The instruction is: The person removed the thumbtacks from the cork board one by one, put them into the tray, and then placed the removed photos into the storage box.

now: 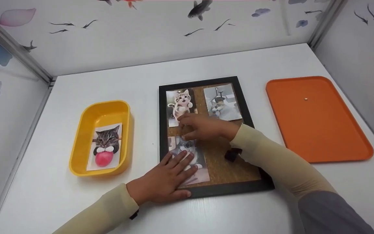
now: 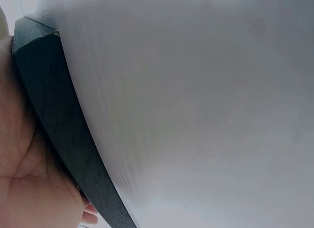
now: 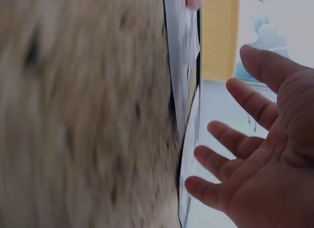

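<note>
A black-framed cork board lies on the table, bearing three cat photos. My left hand rests flat with spread fingers on the lower-left photo, its thumb on the frame's near edge. Over the gap between that photo and the upper-left kitten photo hovers my right hand. In the right wrist view its fingers are loosely bent and apart, with nothing visible between them. At the upper right of the cork is a grey-and-white cat photo. Each upper photo has a small pin at its top.
Left of the board stands a yellow bin holding another cat photo with a pink ball shape. To the right lies an orange tray with one small shiny pin on it. Printed panels wall the table.
</note>
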`<state>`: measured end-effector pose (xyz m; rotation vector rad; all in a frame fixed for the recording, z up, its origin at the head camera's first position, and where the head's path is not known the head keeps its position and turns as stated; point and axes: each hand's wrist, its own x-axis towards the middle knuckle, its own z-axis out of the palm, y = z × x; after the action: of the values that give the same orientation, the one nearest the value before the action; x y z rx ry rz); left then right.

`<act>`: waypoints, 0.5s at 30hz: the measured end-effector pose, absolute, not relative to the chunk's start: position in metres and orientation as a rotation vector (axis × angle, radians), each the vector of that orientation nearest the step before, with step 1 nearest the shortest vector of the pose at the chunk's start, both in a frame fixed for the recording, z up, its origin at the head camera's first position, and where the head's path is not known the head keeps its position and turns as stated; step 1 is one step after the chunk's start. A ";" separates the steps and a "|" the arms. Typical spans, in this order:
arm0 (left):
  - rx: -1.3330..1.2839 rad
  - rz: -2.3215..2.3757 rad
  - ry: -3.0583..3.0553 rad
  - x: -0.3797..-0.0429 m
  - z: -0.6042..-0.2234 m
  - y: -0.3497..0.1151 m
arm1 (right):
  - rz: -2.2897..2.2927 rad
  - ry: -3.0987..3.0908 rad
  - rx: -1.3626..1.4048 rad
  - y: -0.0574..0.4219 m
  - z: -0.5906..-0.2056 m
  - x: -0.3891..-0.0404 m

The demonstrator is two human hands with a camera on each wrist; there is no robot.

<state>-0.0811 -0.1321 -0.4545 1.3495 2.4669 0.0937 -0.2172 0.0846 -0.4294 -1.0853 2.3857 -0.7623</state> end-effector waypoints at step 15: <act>1.366 0.074 2.482 -0.081 -0.453 -0.132 | -0.786 2.462 -1.103 0.075 -0.443 -0.215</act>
<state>-0.0809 -0.1319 -0.4532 1.3663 2.4815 0.0742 -0.2150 0.0754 -0.4427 -1.1028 2.4622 -0.7860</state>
